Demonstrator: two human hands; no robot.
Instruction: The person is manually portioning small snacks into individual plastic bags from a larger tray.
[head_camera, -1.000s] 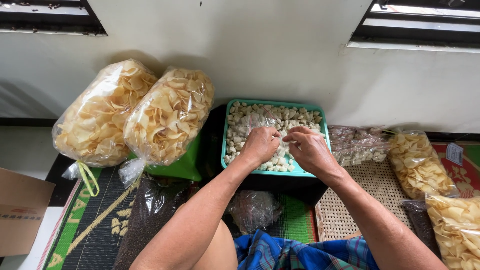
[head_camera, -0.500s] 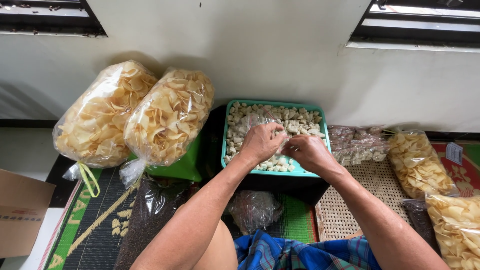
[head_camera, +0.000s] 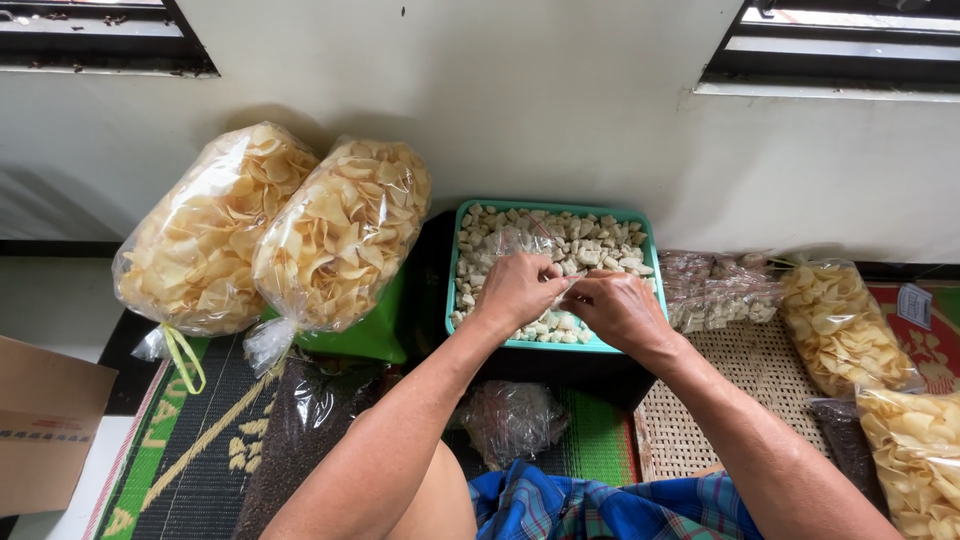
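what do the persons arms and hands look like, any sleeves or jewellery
Both arms are bare from the hands up to where they leave the picture: no sleeves, gloves, watch or bracelets show. The left hand and right hand show no rings on the parts in view. The only clothing visible is a blue plaid cloth at the lap.

White wall (head_camera: 560, 110) with two dark louvred windows (head_camera: 840, 45), woven green-black floor mat (head_camera: 190, 440).
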